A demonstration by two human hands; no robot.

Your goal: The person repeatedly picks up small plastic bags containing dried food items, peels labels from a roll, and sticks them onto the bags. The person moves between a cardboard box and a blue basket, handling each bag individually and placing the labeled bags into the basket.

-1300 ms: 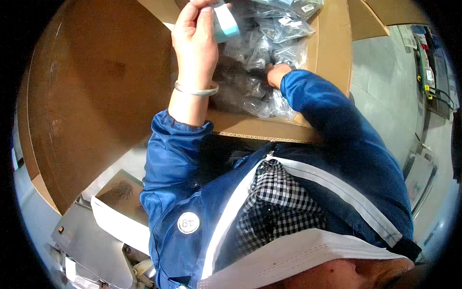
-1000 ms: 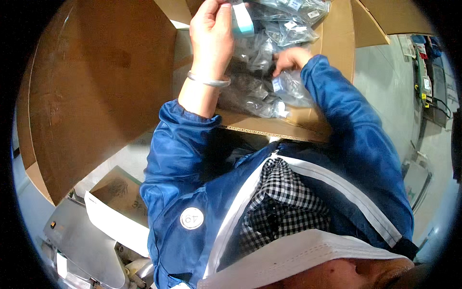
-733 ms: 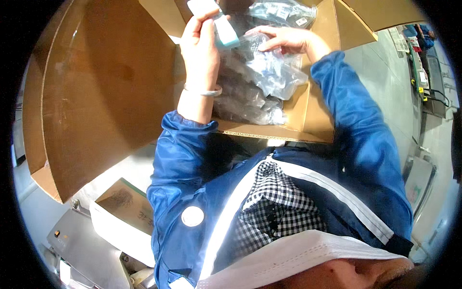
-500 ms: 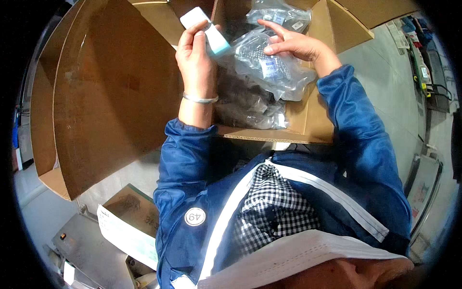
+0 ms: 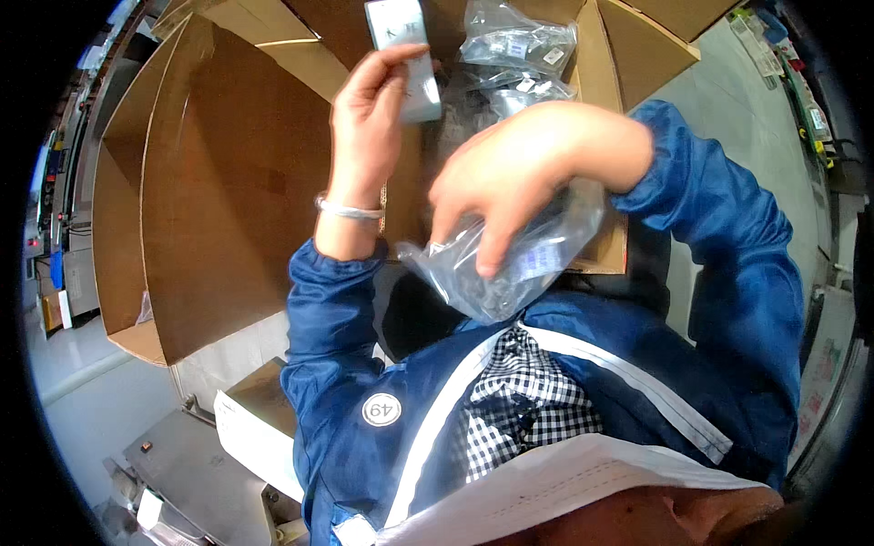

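My left hand point(image 5: 369, 118) pinches a flat, pale blue-white rectangular piece point(image 5: 407, 36) with dark marks on it, held up over the cardboard carton point(image 5: 596, 259). Its exact kind is unclear. My right hand point(image 5: 537, 155), blurred, bends down onto a clear plastic bag point(image 5: 492, 296) with a white-and-blue label, its fingers gripping the film. That bag hangs over the carton's near edge, close to my jacket; its contents are hard to make out. Further clear bags point(image 5: 514, 41) with small labels lie inside the carton at the far side, partly behind my right hand.
A large brown carton flap point(image 5: 241, 200) spreads out on the left; another flap point(image 5: 646, 55) leans out at the right. Low on the left stand a grey metal surface point(image 5: 205, 473) and a white sheet point(image 5: 255, 446) beside a brown box. Shelved goods point(image 5: 810, 109) line the far right.
My right hand has brought a labelled bag from over the carton toward my body. The left hand has shifted slightly, turning the pale piece to show its marked face.
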